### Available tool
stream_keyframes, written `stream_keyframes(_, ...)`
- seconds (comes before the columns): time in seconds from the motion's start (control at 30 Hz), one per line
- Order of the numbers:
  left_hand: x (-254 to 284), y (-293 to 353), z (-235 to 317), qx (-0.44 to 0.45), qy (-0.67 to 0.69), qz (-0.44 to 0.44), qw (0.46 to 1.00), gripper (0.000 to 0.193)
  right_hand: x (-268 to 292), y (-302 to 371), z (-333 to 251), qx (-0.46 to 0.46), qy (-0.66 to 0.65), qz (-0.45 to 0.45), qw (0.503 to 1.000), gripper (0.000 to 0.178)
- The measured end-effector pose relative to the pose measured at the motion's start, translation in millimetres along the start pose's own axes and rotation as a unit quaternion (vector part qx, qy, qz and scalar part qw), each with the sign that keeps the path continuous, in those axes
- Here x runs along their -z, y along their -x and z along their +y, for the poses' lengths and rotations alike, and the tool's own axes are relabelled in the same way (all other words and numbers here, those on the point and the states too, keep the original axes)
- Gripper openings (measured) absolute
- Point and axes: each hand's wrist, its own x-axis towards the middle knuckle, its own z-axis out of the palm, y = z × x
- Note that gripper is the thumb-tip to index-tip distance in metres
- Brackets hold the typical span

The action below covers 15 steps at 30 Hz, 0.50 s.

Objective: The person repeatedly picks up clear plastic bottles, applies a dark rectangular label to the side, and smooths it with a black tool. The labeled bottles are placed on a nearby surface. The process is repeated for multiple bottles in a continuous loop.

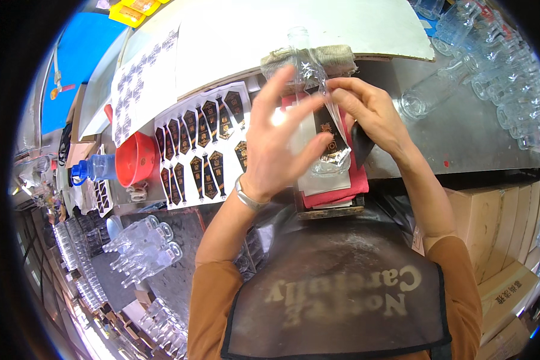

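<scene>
A clear glass bottle [311,72] lies with its neck pointing away from me, propped on a rolled cloth [339,57]. Through its lower body shows a black decal [329,133] with gold marks. Beneath it is a pad with a red cloth [355,185]. My left hand [274,135], blurred by motion, hovers over the bottle's left side with fingers spread, holding nothing I can see. At the bottle's right side, my right hand [369,111] has thumb and forefinger pressed together by the decal's upper end; anything pinched there is too small to make out.
To the left lie a sheet of black decals [187,157] and a grey-patterned sheet [144,90], near a red basin [135,159] and a blue jug [99,167]. Another bottle [423,96] lies right, before many stacked bottles [492,72]. Cardboard boxes [480,222] stand lower right.
</scene>
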Motion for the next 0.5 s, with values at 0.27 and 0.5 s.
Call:
stream_keyframes(0.27, -9, -5, -22, 0.002, -0.082, -0.031, 0.996, 0.063, -19, 1, -7, 0.028, 0.063, 0.052, 0.996, 0.051)
stream_keyframes(0.5, -10, -4, -20, 0.024, -0.057, -0.021, 0.998, 0.067, -19, -1, -10, 0.018, 0.065, 0.044, 0.997, 0.048)
